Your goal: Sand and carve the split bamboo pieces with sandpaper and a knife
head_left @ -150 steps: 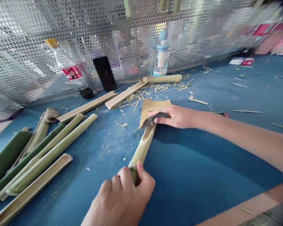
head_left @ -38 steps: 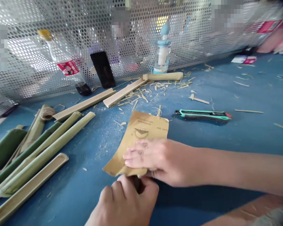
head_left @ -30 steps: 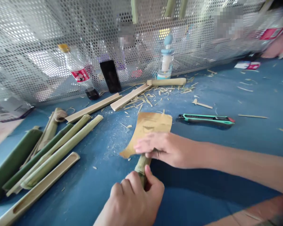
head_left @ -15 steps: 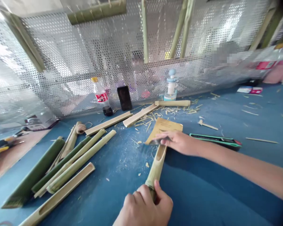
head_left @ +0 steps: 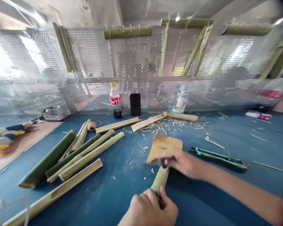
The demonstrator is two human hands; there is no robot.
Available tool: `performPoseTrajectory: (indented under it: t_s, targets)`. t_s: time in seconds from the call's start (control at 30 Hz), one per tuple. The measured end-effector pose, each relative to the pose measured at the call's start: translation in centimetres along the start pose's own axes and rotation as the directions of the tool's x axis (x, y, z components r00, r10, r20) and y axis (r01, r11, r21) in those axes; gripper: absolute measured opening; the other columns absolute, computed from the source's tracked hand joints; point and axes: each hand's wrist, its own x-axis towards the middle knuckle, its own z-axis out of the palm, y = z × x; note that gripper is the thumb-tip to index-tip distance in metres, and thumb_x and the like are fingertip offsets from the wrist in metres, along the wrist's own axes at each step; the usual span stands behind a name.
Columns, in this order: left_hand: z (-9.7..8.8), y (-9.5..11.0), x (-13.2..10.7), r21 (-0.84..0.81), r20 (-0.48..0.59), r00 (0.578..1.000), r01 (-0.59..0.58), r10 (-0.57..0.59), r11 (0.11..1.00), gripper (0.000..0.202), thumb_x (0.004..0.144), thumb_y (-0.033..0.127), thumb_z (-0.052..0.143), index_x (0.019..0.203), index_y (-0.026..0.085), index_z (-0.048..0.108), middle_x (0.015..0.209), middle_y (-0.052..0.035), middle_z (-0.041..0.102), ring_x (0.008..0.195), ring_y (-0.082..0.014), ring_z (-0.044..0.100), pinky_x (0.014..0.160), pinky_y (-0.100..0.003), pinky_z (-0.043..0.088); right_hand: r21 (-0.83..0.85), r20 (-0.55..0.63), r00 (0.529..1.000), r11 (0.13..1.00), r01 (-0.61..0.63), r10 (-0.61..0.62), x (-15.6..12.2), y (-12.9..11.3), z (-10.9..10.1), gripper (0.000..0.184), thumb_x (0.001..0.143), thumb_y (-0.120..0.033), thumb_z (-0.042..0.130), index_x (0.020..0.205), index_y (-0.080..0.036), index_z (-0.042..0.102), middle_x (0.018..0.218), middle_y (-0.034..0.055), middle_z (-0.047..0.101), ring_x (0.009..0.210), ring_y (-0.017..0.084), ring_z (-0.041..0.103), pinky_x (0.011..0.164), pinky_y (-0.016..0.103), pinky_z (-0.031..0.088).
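My left hand [head_left: 151, 205] is closed around the near end of a short bamboo piece [head_left: 160, 180], which points away from me over the blue table. At its far end, my right hand [head_left: 179, 161] is closed on a sheet of sandpaper [head_left: 167, 146]. The tan backing faces up behind the fingers, while a dark grey side shows under them. Motion blurs the fingers, and hand and sheet hide the bamboo's far tip. Right of that hand lies a black and green utility knife [head_left: 221, 159].
On the left lie several bamboo lengths, among them a split one [head_left: 61, 191] and a thick green one [head_left: 49, 160], near a twine roll [head_left: 91, 126]. Behind are bamboo strips [head_left: 148, 121], shavings, a cola bottle [head_left: 115, 100], a black phone [head_left: 135, 104] and a perforated metal screen [head_left: 89, 62].
My view has tilted up and shifted left, showing more of the screen. My right hand has moved nearer to my left hand along the bamboo, now covering its hollowed opening.
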Motion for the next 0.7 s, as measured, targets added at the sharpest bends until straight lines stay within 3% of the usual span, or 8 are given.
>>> performPoseTrajectory:
  t_s: [0.1,0.17,0.23,0.37,0.47,0.53,0.67,0.7]
  targets:
    - [-0.1,0.1,0.0,-0.045,0.020,1.000,0.013,-0.012,0.999,0.022,0.083,0.020,0.063,0.099,0.020,0.048,0.050,0.0037,0.054,0.038,-0.0136,0.048,0.033,-0.020,0.037,-0.016,-0.072,0.995,0.998,-0.068,0.067,0.0,0.0,0.1,0.044,0.099,-0.047,0.040,0.127,-0.024,0.064,0.126,0.0101,0.065,0.123,0.029,0.055,0.109,0.048,0.037]
    - [-0.1,0.1,0.0,-0.036,-0.005,1.000,0.009,-0.009,0.999,0.021,0.083,0.018,0.063,0.096,0.020,0.048,0.049,0.0041,0.053,0.038,-0.0133,0.047,0.033,-0.020,0.036,0.003,0.033,0.999,1.000,0.026,-0.026,-0.2,-0.1,0.3,0.040,0.099,-0.043,0.042,0.129,-0.027,0.063,0.130,0.0072,0.063,0.130,0.026,0.049,0.114,0.046,0.030]
    - [-0.1,0.1,0.0,-0.029,-0.015,1.000,0.010,-0.010,1.000,0.020,0.082,0.016,0.063,0.095,0.020,0.048,0.049,0.0043,0.053,0.038,-0.0131,0.046,0.032,-0.020,0.035,0.034,0.082,0.995,0.998,0.056,-0.059,-0.2,0.0,0.6,0.039,0.099,-0.043,0.043,0.131,-0.029,0.061,0.129,0.0065,0.064,0.125,0.025,0.054,0.112,0.045,0.034]
    - [-0.3,0.1,0.1,-0.065,0.040,0.999,0.015,-0.012,0.998,0.018,0.085,0.017,0.059,0.099,0.020,0.048,0.050,0.0033,0.055,0.039,-0.0135,0.048,0.033,-0.020,0.037,-0.003,-0.086,0.992,0.996,-0.088,0.088,-0.2,-0.2,0.6,0.044,0.098,-0.049,0.043,0.128,-0.025,0.064,0.127,0.0100,0.065,0.120,0.029,0.057,0.107,0.049,0.039]
    - [-0.4,0.1,0.1,-0.060,0.029,1.000,0.010,-0.008,0.998,0.016,0.085,0.017,0.059,0.097,0.020,0.048,0.049,0.0035,0.054,0.038,-0.0139,0.047,0.032,-0.021,0.037,0.027,0.038,0.998,0.998,0.054,-0.055,-0.3,-0.9,0.9,0.040,0.099,-0.043,0.042,0.128,-0.026,0.064,0.128,0.0071,0.065,0.128,0.025,0.051,0.114,0.047,0.030]
    - [-0.6,0.1,0.1,-0.059,0.028,1.000,0.006,-0.004,0.998,0.015,0.086,0.017,0.058,0.097,0.020,0.049,0.050,0.0033,0.055,0.038,-0.0142,0.047,0.032,-0.021,0.037,0.084,0.098,0.988,0.991,0.108,-0.116,-0.2,-1.0,1.0,0.039,0.099,-0.041,0.044,0.130,-0.026,0.062,0.129,0.0068,0.064,0.125,0.023,0.054,0.112,0.043,0.035]
    - [-0.9,-0.1,0.2,-0.128,0.124,0.992,-0.015,0.031,0.992,0.014,0.089,0.019,0.050,0.103,0.019,0.049,0.054,0.0009,0.057,0.041,-0.0152,0.051,0.033,-0.022,0.040,0.012,-0.094,0.993,0.998,-0.069,0.070,0.1,-0.3,0.7,0.042,0.098,-0.045,0.044,0.129,-0.023,0.063,0.127,0.0102,0.065,0.116,0.026,0.059,0.103,0.045,0.044]
    - [-1.0,-0.2,0.2,-0.137,0.143,0.989,-0.022,0.042,0.990,0.015,0.089,0.019,0.048,0.104,0.019,0.050,0.055,0.0006,0.057,0.041,-0.0154,0.051,0.034,-0.022,0.040,-0.011,-0.118,0.991,0.997,-0.071,0.069,0.1,-0.3,0.8,0.041,0.099,-0.043,0.043,0.127,-0.023,0.064,0.126,0.0099,0.065,0.117,0.026,0.059,0.103,0.045,0.043]
